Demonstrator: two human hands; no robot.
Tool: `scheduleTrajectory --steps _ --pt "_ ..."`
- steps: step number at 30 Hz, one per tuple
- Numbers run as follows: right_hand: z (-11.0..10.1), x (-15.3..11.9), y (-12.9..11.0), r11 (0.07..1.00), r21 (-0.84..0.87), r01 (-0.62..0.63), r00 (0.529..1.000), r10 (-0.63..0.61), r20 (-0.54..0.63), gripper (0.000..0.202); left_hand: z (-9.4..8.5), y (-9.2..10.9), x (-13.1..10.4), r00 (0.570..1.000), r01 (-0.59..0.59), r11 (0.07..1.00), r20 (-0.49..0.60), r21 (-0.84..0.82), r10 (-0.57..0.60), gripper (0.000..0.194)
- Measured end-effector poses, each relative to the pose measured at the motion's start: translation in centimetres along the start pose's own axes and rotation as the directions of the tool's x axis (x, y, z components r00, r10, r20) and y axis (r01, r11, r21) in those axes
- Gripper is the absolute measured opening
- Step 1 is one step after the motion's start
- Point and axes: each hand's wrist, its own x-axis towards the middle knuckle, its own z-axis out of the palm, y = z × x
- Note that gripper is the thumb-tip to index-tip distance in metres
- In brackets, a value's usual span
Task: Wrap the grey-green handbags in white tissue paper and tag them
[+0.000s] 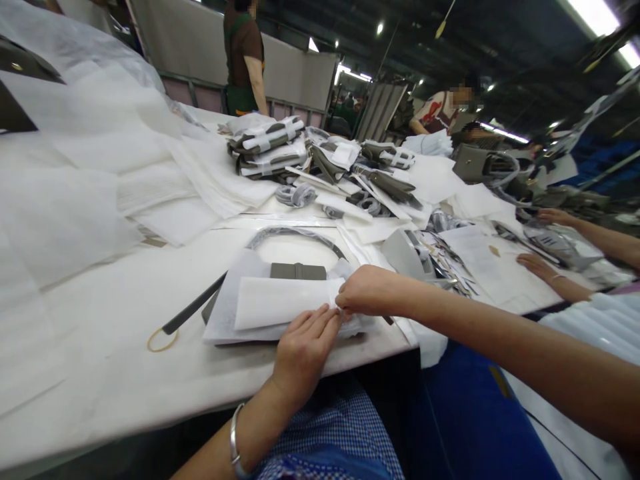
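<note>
A handbag in dark olive-grey lies on the table in front of me, its flap piece [298, 271] showing above white sheets. Its arched handle [300, 231] has clear plastic wrapped round it. On the bag rests a white foam sheet [280, 303], over a thinner translucent sheet [220, 323]. My left hand [306, 347] lies with fingers stretched out on the foam sheet's near edge. At the sheet's right end, my right hand [364, 291] is closed in a pinch; its fingers hide what is in them. A dark strap [195, 303] sticks out left, near a yellow rubber band [163, 340].
A grey tape dispenser [407, 253] stands right of the bag. Behind lie piled wrapped bag parts [270, 147] and coiled straps [296, 195]. White sheets [165, 180] cover the left. At right, a co-worker's hands [537, 267] rest on the table; another person [245, 63] stands behind.
</note>
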Motion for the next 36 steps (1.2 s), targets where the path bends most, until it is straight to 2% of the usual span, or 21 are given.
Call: scheduleTrajectory --steps 4,7,14,18,21,24,27,30,33,34,36 --pt "-1.8 0.5 -0.8 0.999 -0.047 -0.021 0.991 0.027 0.129 0.02 0.0 -0.1 -0.1 1.0 -0.004 1.0 -0.012 0.001 0.004 0.027" --pt "-2.2 0.7 -1.1 0.998 -0.058 -0.035 0.987 0.044 0.151 0.021 -0.1 -0.2 -0.3 0.998 -0.049 0.999 -0.03 0.019 0.049 0.032" --pt "-1.9 1.4 -0.7 0.998 -0.056 -0.026 0.993 0.033 0.112 0.022 -0.3 -0.6 -0.6 0.99 -0.139 0.99 -0.034 0.031 0.14 0.035" --pt "-1.0 2.3 0.7 0.996 -0.072 -0.054 0.998 0.056 0.029 0.034 -0.4 -0.4 -0.5 0.99 -0.136 0.99 -0.031 0.047 0.138 0.035" --pt "0.2 3.3 2.6 0.998 -0.064 -0.001 0.997 -0.004 -0.078 0.045 -0.4 -0.2 -0.4 0.991 -0.124 0.991 -0.044 0.049 0.126 0.035" --pt "1.4 4.4 4.9 0.999 0.039 -0.005 0.981 0.012 -0.193 0.05 -0.3 -0.2 -0.3 0.991 -0.126 0.991 -0.046 0.054 0.128 0.036" --pt "2.5 5.6 7.4 0.954 0.281 -0.1 0.948 0.177 -0.263 0.044 0.0 -0.3 -0.4 0.989 -0.132 0.989 -0.056 0.061 0.136 0.036" --pt "3.5 6.0 9.1 0.867 0.461 -0.19 0.877 0.361 -0.318 0.031 0.2 -0.4 -0.5 0.985 -0.143 0.987 -0.086 0.073 0.149 0.033" --pt "4.8 5.0 9.0 0.814 0.542 -0.208 0.807 0.456 -0.375 0.03 0.2 -0.5 -0.6 0.985 -0.136 0.987 -0.091 0.081 0.143 0.033" --pt "5.4 4.5 8.5 0.802 0.567 -0.188 0.798 0.461 -0.387 0.036 0.2 -0.4 -0.6 0.986 -0.132 0.988 -0.088 0.083 0.139 0.033" --pt "6.6 3.4 7.1 0.788 0.607 -0.099 0.817 0.412 -0.402 0.056 0.2 -0.4 -0.6 0.988 -0.129 0.988 -0.079 0.082 0.136 0.033"
